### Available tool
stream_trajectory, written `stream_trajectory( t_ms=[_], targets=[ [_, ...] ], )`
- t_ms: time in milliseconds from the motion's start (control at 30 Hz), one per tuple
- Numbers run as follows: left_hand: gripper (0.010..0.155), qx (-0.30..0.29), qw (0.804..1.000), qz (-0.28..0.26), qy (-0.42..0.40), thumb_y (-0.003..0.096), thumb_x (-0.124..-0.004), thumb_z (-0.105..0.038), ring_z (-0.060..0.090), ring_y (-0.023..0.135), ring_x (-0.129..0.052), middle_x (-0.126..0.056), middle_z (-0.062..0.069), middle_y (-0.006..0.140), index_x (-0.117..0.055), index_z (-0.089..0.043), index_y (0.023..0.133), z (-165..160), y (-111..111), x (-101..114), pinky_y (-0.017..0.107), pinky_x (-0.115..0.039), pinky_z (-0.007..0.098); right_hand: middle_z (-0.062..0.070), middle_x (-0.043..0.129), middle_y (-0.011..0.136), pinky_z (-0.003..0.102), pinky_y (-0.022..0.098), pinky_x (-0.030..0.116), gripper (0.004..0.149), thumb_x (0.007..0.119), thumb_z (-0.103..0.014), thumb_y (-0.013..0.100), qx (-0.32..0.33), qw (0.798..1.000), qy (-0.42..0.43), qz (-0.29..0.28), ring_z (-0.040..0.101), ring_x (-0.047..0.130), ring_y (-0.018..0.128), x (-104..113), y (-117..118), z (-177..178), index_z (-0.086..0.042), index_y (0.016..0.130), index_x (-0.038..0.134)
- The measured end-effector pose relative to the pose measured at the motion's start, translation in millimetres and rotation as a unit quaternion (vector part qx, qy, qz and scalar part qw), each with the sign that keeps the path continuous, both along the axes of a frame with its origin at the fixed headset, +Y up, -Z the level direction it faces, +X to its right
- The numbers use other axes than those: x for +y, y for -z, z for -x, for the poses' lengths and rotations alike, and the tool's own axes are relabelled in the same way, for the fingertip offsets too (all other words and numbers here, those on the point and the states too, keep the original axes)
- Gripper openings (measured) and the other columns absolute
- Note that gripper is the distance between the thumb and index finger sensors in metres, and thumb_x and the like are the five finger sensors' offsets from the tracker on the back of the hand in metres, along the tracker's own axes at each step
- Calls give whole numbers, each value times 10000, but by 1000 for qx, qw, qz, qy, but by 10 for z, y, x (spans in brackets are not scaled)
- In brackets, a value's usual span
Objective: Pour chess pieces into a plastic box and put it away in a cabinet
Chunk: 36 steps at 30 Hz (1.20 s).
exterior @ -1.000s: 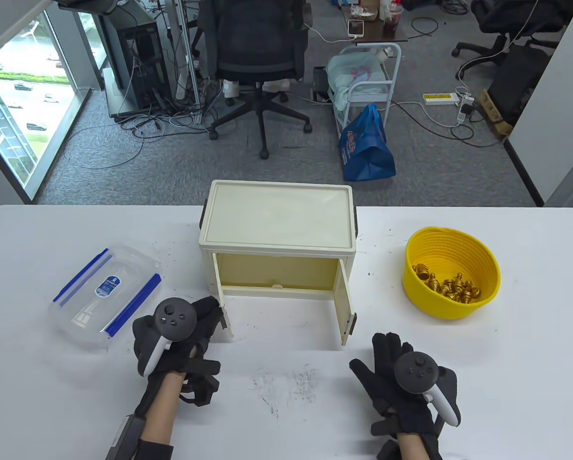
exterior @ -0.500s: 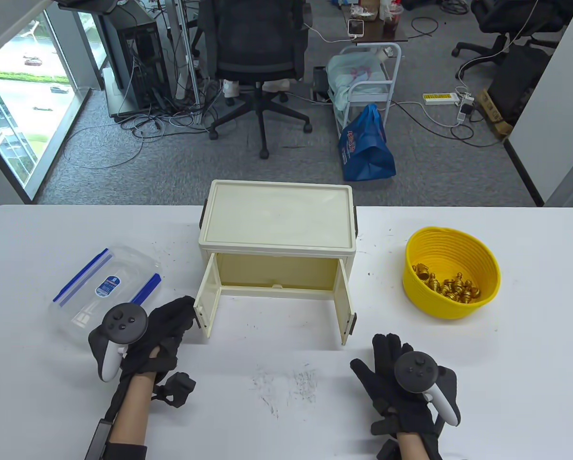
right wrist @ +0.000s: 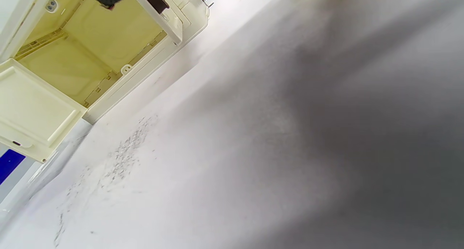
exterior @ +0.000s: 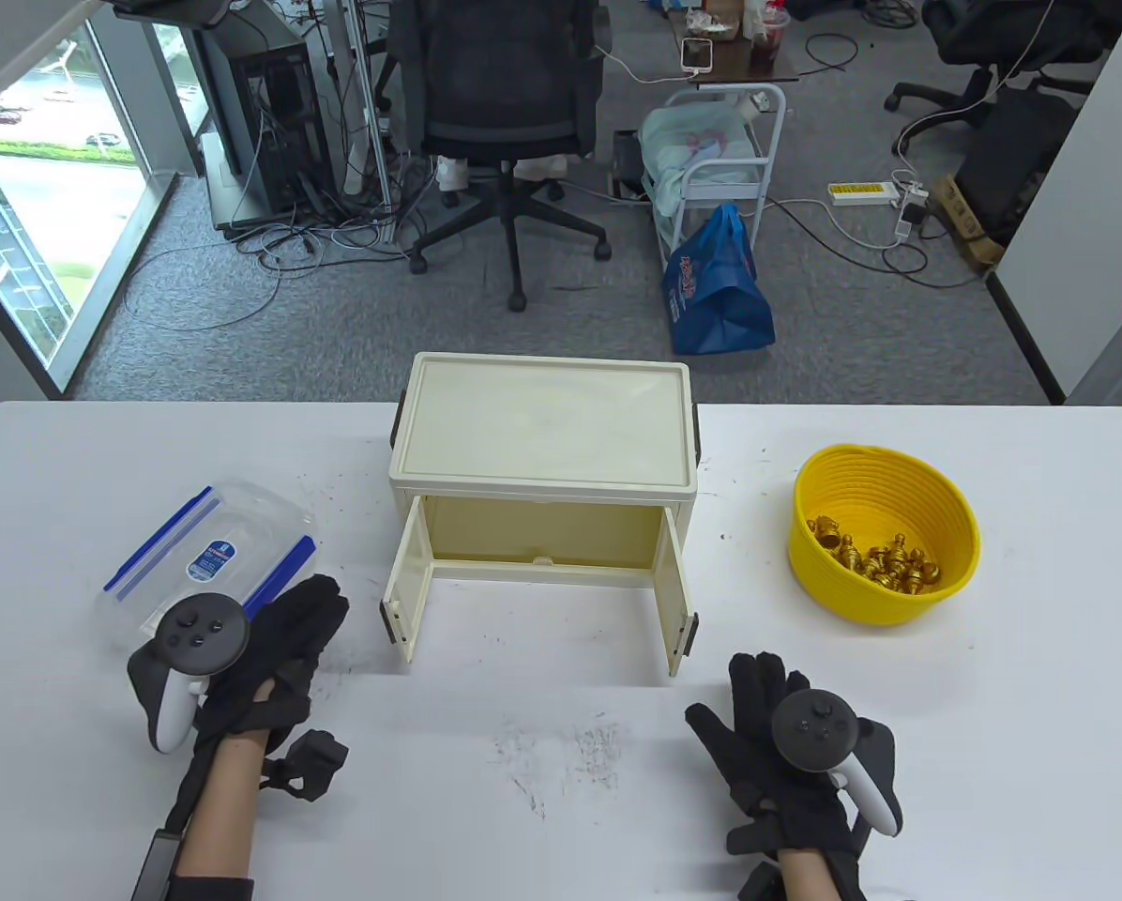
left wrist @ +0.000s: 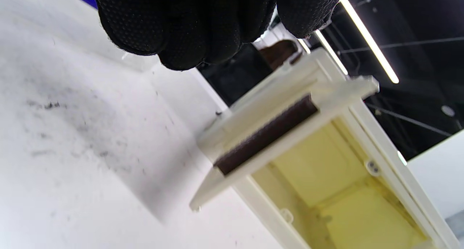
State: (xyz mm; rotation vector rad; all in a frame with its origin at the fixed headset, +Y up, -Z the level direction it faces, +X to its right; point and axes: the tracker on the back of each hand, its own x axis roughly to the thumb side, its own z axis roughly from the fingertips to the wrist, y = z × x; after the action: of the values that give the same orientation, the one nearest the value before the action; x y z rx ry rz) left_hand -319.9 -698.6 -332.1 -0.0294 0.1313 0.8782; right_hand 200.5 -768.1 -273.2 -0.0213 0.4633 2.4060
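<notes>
With both cabinet (exterior: pixel 542 469) doors open, the empty, loosely spread left hand (exterior: pixel 280 648) should reach to eleven o'clock and unclip the lidded plastic box (exterior: pixel 209 572) evenly, while the right hand (exterior: pixel 786 751) rests flat, chess pieces (exterior: pixel 875 561) waiting in the yellow basket (exterior: pixel 885 601) at two o'clock.

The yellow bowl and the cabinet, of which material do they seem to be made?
The yellow bowl looks like coiled rope or ribbed soft plastic: ringed ridges, matte surface; I cannot tell which. The cabinet seems moulded cream plastic, with a smooth, slightly glossy finish and thin panel doors.
</notes>
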Motion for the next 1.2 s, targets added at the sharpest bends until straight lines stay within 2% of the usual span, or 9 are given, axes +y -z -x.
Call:
stream_trajectory(
  t_ms=[100, 200, 333, 600, 733, 800, 867, 933, 1200],
  targets=[
    [581, 30, 999, -8, 19, 677, -698, -430, 419, 957, -849, -814, 188, 1106, -663, -122, 1168, 165, 23, 193, 661, -779, 559, 148, 156, 1256, 672, 739, 206, 818, 646, -609, 607, 0, 1000, -1, -1, 480, 109, 1102, -2, 1, 1, -191, 1197, 263],
    [619, 76, 993, -21, 93, 677, -696, -440, 434, 1011, -792, -755, 194, 1155, -613, -117, 1198, 354, 112, 441, 704, -733, 582, 147, 158, 1256, 672, 739, 206, 817, 647, -608, 608, 1, 1000, -2, 0, 480, 109, 1102, -4, 0, 2, -191, 1197, 264],
    [701, 118, 970, 64, 200, 682, -667, -507, 430, 1142, -632, -614, 158, 1263, -486, -160, 1263, 614, 309, 574, 806, -603, 600, 147, 156, 1256, 673, 739, 204, 818, 648, -607, 608, -1, 1000, -4, 1, 479, 106, 1102, -3, -1, 6, -190, 1198, 265],
    [809, 135, 934, 157, 292, 648, -664, -590, 423, 1209, -481, -483, 135, 1328, -387, -189, 1293, 1007, 770, 268, 865, -483, 588, 149, 152, 1257, 672, 740, 197, 821, 650, -608, 607, -2, 1000, -13, 2, 477, 100, 1104, 3, 0, 14, -190, 1199, 264],
    [880, 134, 928, 216, 271, 625, -622, -661, 426, 1238, -346, -367, 123, 1363, -307, -206, 1308, 1173, 917, 8, 880, -395, 609, 146, 154, 1257, 672, 740, 196, 819, 651, -608, 607, -5, 1000, -17, -1, 475, 100, 1104, 12, 0, 11, -194, 1198, 266],
    [907, 125, 924, 239, 272, 607, -650, -667, 433, 1236, -359, -374, 126, 1362, -314, -201, 1309, 1209, 957, -109, 878, -401, 615, 144, 157, 1258, 672, 740, 195, 819, 652, -607, 608, -5, 1000, -18, -2, 475, 101, 1105, 13, 4, 11, -191, 1199, 266],
    [898, 121, 920, 250, 275, 612, -628, -652, 438, 1229, -394, -372, 137, 1354, -274, -196, 1301, 1225, 949, -171, 875, -404, 612, 148, 155, 1258, 672, 740, 195, 819, 651, -607, 610, -5, 1000, -13, -2, 476, 101, 1105, 11, 7, 7, -188, 1200, 268],
    [895, 129, 930, 230, 256, 613, -664, -618, 453, 1219, -424, -400, 157, 1348, -304, -173, 1301, 1222, 941, -184, 864, -398, 631, 145, 155, 1259, 672, 740, 196, 820, 652, -607, 609, -5, 1000, -11, -2, 474, 101, 1105, 10, 7, 6, -187, 1200, 268],
    [882, 86, 917, 235, 310, 637, -619, -577, 510, 1174, -514, -450, 239, 1321, -305, -79, 1295, 1071, 725, -155, 816, -463, 672, 147, 159, 1258, 671, 740, 201, 822, 652, -609, 607, -2, 1000, -18, -3, 477, 108, 1103, 7, 2, 17, -186, 1199, 269]
  ],
)
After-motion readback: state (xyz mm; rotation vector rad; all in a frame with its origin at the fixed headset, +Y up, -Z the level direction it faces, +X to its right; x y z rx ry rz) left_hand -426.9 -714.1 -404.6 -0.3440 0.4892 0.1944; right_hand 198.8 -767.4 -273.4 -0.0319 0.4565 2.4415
